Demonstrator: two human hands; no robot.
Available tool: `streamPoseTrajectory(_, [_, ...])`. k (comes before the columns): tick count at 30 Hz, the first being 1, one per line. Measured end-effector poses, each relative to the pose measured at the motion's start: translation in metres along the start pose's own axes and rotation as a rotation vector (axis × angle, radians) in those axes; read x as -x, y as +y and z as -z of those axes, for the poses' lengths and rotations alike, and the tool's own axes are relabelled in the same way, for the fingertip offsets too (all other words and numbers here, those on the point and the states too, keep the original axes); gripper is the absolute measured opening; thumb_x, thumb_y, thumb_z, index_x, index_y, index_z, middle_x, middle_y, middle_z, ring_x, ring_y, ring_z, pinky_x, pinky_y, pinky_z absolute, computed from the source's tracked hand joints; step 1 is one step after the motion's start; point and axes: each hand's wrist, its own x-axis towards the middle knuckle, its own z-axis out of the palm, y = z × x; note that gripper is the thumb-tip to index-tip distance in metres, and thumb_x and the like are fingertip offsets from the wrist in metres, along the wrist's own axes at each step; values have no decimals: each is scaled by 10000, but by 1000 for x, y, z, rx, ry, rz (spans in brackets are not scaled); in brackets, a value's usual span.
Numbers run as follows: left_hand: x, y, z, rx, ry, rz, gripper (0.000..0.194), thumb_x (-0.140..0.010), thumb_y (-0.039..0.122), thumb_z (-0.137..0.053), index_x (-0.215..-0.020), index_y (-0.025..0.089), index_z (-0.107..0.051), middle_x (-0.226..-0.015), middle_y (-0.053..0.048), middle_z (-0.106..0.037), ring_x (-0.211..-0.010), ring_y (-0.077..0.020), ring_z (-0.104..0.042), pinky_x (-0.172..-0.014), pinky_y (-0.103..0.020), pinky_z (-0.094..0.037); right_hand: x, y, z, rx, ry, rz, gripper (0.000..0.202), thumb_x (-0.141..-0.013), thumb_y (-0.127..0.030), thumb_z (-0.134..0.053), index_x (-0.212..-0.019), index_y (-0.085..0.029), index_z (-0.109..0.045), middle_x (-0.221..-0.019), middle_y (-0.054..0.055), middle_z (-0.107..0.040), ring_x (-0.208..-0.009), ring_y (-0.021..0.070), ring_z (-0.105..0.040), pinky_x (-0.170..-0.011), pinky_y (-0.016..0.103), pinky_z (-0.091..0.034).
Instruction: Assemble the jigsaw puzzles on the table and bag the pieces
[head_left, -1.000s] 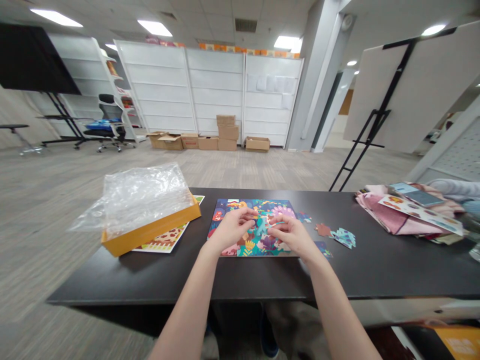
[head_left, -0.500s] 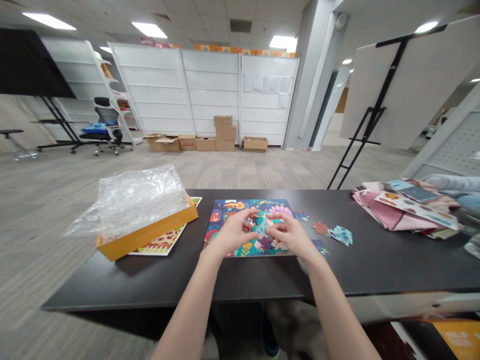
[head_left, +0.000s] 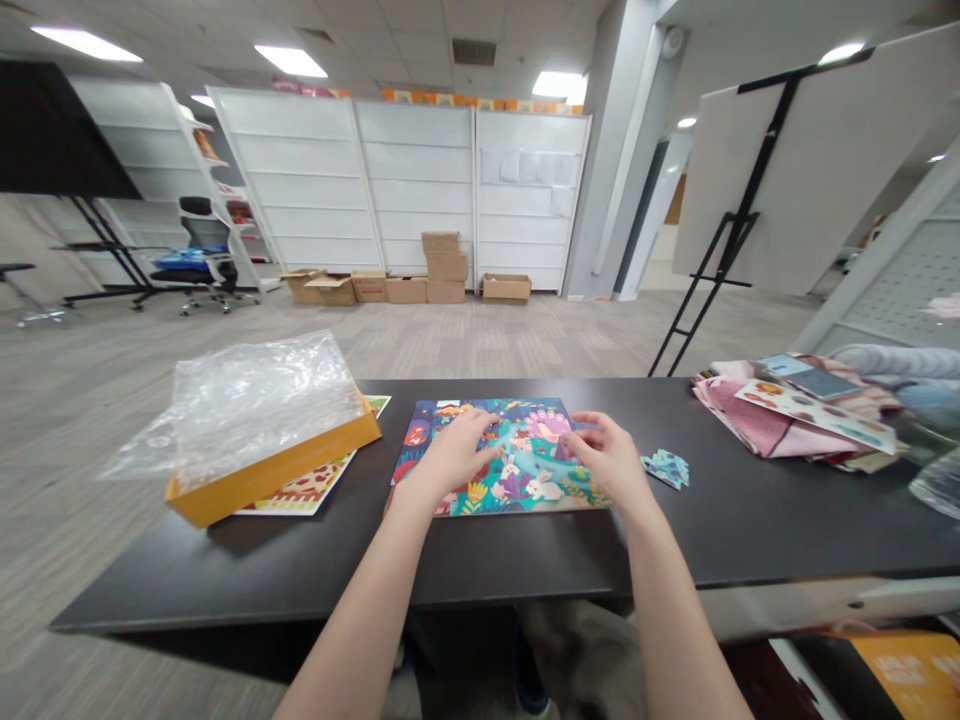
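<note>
While the left hand [head_left: 456, 452], thumb and fingers apart, sits over the animal-scene jigsaw puzzle [head_left: 541, 488], the right hand [head_left: 609, 458] curls at its right side, grasp indeterminable. Puzzle lies flat on the black table [head_left: 330, 575], between yellow box [head_left: 281, 468] and loose pieces [head_left: 667, 468].

White shelving [head_left: 292, 180] beyond grey carpet [head_left: 480, 342]

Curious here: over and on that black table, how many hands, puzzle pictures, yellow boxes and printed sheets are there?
Hands: 2 (left hand, right hand)
Puzzle picture: 1
Yellow box: 1
Printed sheets: 2 (left sheet, right sheet)
Total: 6
</note>
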Motion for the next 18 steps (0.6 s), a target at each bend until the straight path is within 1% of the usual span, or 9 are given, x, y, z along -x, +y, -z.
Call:
streamPoseTrajectory(2, [-6,3,-2,-40,-39,6,430,-862,270,-669,-1278,176,-611,-1291,-133,-641,-1223,-285,-589,-1065,-410,-456,-1,5,8,29,18,15,406,-710,-449,-746,-997,-199,-603,-663,22,-738,-614,207,-693,-602,319,-537])
streamPoseTrajectory(4, [-13,8,-5,-59,-68,22,425,-877,306,-658,-1274,161,-615,-1298,-142,-644,-1221,-294,-595,-1065,-411,-453,-1,7,11,80,35,29,367,-726,-437,-733,-983,-201,-617,-695,33,-753,-630,212,-696,-628,330,-536])
streamPoseTrajectory(7, [-23,17,-10,-89,-97,62,430,-893,362,-642,-1269,154,-619,-1305,-151,-648,-1220,-305,-604,-1062,-411,-451,0,7,11,146,74,46,305,-744,-423,-712,-953,-211,-645,-731,48,-767,-653,224,-704,-655,346,-539])
streamPoseTrajectory(10, [-28,22,-14,-129,-122,124,419,-883,361,-650,-1247,154,-637,-1270,-153,-673,-1201,-310,-620,-1042,-409,-464,1,6,11,145,86,55,287,-757,-423,-694,-949,-213,-653,-744,63,-771,-680,241,-719,-670,356,-546])
streamPoseTrajectory(12, [-30,22,-17,-118,-133,162,424,-862,335,-668,-1241,146,-648,-1266,-155,-681,-1194,-310,-628,-1037,-400,-470,1,7,12,136,88,44,295,-759,-426,-693,-959,-213,-655,-754,72,-773,-688,249,-724,-680,363,-550])
streamPoseTrajectory(14, [-29,19,-18,-76,-137,182,473,-833,318,-698,-1268,139,-643,-1298,-159,-670,-1212,-315,-623,-1051,-399,-466,1,8,14,137,89,36,297,-763,-428,-693,-965,-214,-657,-749,71,-771,-680,250,-724,-679,362,-550])
streamPoseTrajectory(16, [-28,16,-19,-37,-129,180,532,-807,306,-724,-1306,147,-628,-1334,-156,-655,-1237,-319,-612,-1066,-404,-461,1,10,16,142,90,44,293,-772,-427,-688,-968,-212,-658,-736,64,-765,-674,246,-723,-676,356,-549])
streamPoseTrajectory(18, [-28,14,-21,-21,-109,149,529,-806,278,-723,-1315,167,-630,-1343,-141,-655,-1242,-310,-610,-1069,-401,-462,2,10,17,146,90,54,295,-783,-429,-677,-976,-206,-660,-735,60,-761,-674,242,-723,-672,348,-546])
